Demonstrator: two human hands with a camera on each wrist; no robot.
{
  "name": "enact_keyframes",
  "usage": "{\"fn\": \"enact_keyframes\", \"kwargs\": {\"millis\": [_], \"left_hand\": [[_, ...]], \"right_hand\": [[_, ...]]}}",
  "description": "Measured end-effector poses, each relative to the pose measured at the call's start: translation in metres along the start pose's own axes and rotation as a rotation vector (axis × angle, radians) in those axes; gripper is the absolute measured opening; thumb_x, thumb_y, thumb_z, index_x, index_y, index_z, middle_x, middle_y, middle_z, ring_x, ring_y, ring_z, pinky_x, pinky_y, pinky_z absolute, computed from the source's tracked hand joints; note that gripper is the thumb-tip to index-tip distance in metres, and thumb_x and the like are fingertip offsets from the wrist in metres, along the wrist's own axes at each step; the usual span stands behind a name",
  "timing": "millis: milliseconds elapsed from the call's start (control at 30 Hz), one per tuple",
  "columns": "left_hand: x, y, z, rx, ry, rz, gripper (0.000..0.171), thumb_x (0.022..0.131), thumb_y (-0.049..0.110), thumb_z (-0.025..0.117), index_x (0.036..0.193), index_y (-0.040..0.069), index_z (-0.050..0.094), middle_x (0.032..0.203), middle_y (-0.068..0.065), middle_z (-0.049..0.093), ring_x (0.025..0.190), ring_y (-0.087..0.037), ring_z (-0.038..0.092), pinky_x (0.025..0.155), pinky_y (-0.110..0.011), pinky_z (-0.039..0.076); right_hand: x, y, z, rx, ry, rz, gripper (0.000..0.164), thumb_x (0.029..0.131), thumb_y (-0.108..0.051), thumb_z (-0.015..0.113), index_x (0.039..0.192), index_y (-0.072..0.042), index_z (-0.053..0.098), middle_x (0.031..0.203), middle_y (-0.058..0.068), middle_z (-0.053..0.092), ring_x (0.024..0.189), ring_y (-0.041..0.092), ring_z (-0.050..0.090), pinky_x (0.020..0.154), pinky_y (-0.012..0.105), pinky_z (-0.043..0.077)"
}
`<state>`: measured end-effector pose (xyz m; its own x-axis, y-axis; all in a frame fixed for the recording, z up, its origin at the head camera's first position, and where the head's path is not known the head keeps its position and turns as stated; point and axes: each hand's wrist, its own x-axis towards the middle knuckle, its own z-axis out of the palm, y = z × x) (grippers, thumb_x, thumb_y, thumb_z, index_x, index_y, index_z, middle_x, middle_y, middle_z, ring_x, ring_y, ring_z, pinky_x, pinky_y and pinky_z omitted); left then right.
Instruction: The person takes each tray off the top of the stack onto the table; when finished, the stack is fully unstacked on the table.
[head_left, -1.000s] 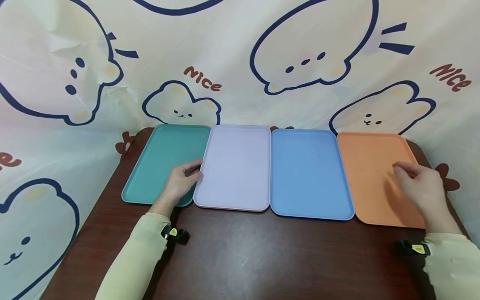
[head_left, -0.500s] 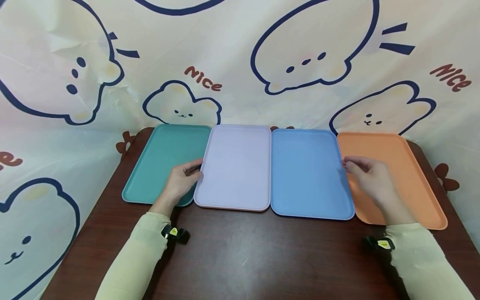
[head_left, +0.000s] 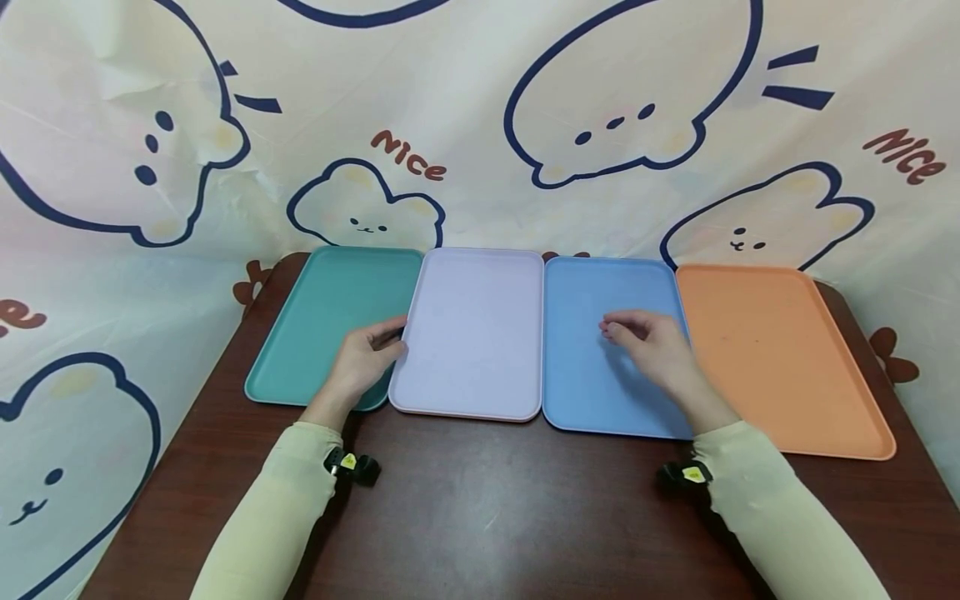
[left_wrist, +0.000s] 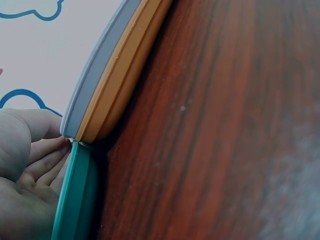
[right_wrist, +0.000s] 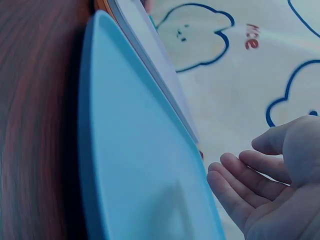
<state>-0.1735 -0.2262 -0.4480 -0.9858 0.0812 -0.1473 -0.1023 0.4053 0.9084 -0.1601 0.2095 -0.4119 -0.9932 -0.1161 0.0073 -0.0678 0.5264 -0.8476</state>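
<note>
Toward the left of the head view, my left hand [head_left: 362, 367] reaches over the green tray [head_left: 330, 308] and touches the left edge of the lavender tray [head_left: 472, 333] with thumb and fingers. The left wrist view shows the lavender rim [left_wrist: 90, 75] stacked over an orange rim [left_wrist: 117, 70], with the green rim [left_wrist: 75, 195] beside the fingertips. Above the blue tray [head_left: 577, 375] hovers my right hand [head_left: 656, 350], apart from it, its fingers loosely bent and holding nothing. Its shadow falls on the blue surface in the right wrist view.
An orange tray [head_left: 787, 358] lies at the right end of the row, partly behind my right sleeve [head_left: 780, 508]. The trays sit along the back of a dark wooden table [head_left: 480, 508]. A cartoon-printed cloth [head_left: 480, 125] hangs behind.
My right hand has moved left, from over the orange tray to over the blue one. My left hand stays at the lavender tray's edge, and the trays have not moved.
</note>
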Motion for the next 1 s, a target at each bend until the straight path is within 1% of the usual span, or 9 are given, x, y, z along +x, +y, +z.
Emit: {"fn": "enact_keyframes", "kwargs": {"millis": [200,333,433,567,633,700,767,867,1000], "left_hand": [[0.000,0.000,0.001,-0.001,-0.001,-0.006,0.051,0.107,0.006,0.061,0.157,0.003,0.055,0.164,-0.022,0.051,0.152,-0.038,0.051,0.123,-0.053,0.047],[0.000,-0.001,0.000,0.005,0.005,-0.009,0.051,0.107,0.006,0.061,0.157,0.003,0.055,0.164,-0.022,0.051,0.152,-0.038,0.051,0.122,-0.052,0.047],[0.000,0.000,0.000,0.005,0.007,-0.009,0.051,0.107,0.005,0.061,0.157,0.003,0.055,0.164,-0.022,0.051,0.152,-0.038,0.051,0.123,-0.052,0.047],[-0.001,0.001,0.000,-0.004,0.003,-0.008,0.051,0.107,0.006,0.061,0.157,0.004,0.055,0.164,-0.022,0.051,0.152,-0.038,0.051,0.123,-0.053,0.047],[-0.001,0.001,0.000,-0.010,0.001,-0.009,0.051,0.107,0.006,0.061,0.158,0.004,0.055,0.164,-0.022,0.051,0.152,-0.038,0.051,0.123,-0.052,0.047],[-0.001,0.000,0.001,-0.016,-0.001,-0.009,0.051,0.107,0.006,0.061,0.158,0.004,0.055,0.165,-0.022,0.050,0.152,-0.038,0.051,0.123,-0.052,0.047],[-0.001,0.000,0.001,-0.020,-0.004,-0.009,0.052,0.107,0.006,0.062,0.158,0.004,0.054,0.165,-0.022,0.050,0.153,-0.038,0.050,0.123,-0.052,0.046],[-0.001,0.000,0.001,-0.021,-0.007,-0.009,0.052,0.107,0.006,0.061,0.158,0.003,0.054,0.165,-0.022,0.049,0.153,-0.038,0.050,0.123,-0.052,0.046],[-0.001,0.000,0.001,-0.017,-0.005,-0.007,0.052,0.107,0.006,0.061,0.158,0.003,0.054,0.165,-0.022,0.050,0.153,-0.038,0.050,0.123,-0.053,0.046]], "right_hand": [[0.010,-0.001,0.028,-0.013,-0.016,0.005,0.033,0.111,-0.012,0.060,0.136,0.007,0.070,0.123,0.024,0.079,0.112,0.036,0.077,0.082,0.010,0.055],[0.016,-0.001,0.046,-0.001,-0.030,0.016,0.033,0.109,-0.014,0.063,0.135,0.005,0.072,0.117,0.023,0.080,0.097,0.031,0.079,0.078,0.020,0.059],[0.019,-0.003,0.058,0.021,-0.042,0.032,0.033,0.109,-0.015,0.064,0.134,0.005,0.072,0.109,0.023,0.081,0.084,0.024,0.078,0.075,0.026,0.060],[0.022,-0.005,0.072,0.023,-0.045,0.035,0.035,0.107,-0.015,0.065,0.134,0.006,0.072,0.096,0.021,0.079,0.068,0.014,0.071,0.068,0.026,0.058],[0.023,-0.006,0.078,0.016,-0.039,0.029,0.035,0.106,-0.014,0.066,0.133,0.008,0.072,0.092,0.020,0.078,0.064,0.012,0.068,0.065,0.025,0.056],[0.024,-0.007,0.083,-0.006,-0.027,0.027,0.036,0.104,-0.014,0.067,0.133,0.008,0.072,0.093,0.020,0.078,0.064,0.012,0.067,0.064,0.024,0.054],[0.024,-0.008,0.086,-0.031,-0.011,0.034,0.037,0.103,-0.014,0.069,0.132,0.007,0.073,0.097,0.019,0.078,0.070,0.013,0.066,0.065,0.023,0.052],[0.024,-0.009,0.090,-0.057,0.011,0.044,0.038,0.100,-0.015,0.074,0.132,0.006,0.074,0.103,0.019,0.078,0.080,0.019,0.067,0.068,0.022,0.050],[0.024,-0.010,0.095,-0.074,0.033,0.034,0.037,0.097,-0.014,0.077,0.129,0.006,0.076,0.101,0.020,0.076,0.088,0.027,0.068,0.072,0.025,0.051]]}}
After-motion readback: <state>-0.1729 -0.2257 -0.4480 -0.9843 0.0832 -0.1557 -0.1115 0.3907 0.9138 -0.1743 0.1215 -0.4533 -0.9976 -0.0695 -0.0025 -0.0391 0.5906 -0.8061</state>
